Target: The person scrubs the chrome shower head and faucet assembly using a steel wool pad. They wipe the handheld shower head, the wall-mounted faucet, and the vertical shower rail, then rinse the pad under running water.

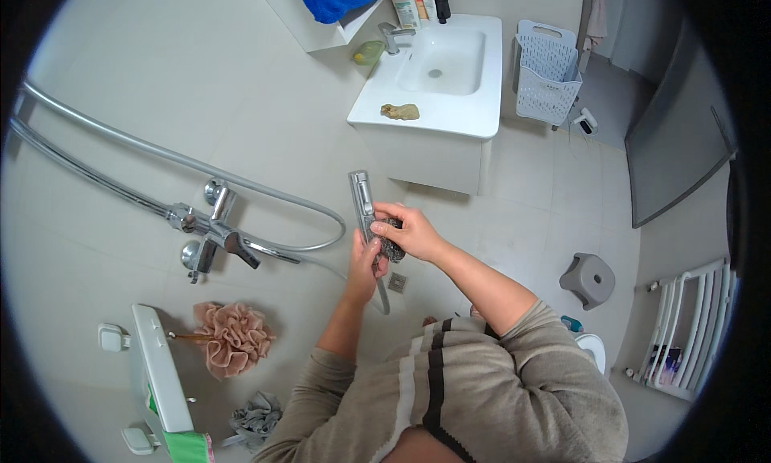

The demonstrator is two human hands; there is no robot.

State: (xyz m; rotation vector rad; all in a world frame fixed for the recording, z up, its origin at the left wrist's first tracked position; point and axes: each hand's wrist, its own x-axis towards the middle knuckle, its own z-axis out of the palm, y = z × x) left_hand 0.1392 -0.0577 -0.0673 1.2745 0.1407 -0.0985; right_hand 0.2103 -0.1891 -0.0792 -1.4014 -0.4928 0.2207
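My left hand [363, 267] grips the lower part of a chrome hand shower [360, 189], whose head points away from me. A grey hose [383, 297] hangs from its lower end. In my right hand [415, 231] is a dark grey metal scouring pad [394, 250], pressed against the side of the shower handle. The right thumb lies over the pad, and its fingers reach round to the chrome. Part of the handle is hidden behind the pad and fingers.
A wall-mounted chrome mixer tap [208, 225] is at left. Pink [232, 339] and grey [259, 418] bath poufs hang by a white shelf [161, 369]. Ahead, a white washbasin [449, 59] bears a crumpled brownish item [400, 112]. A laundry basket [545, 74] and grey stool [587, 280] stand right.
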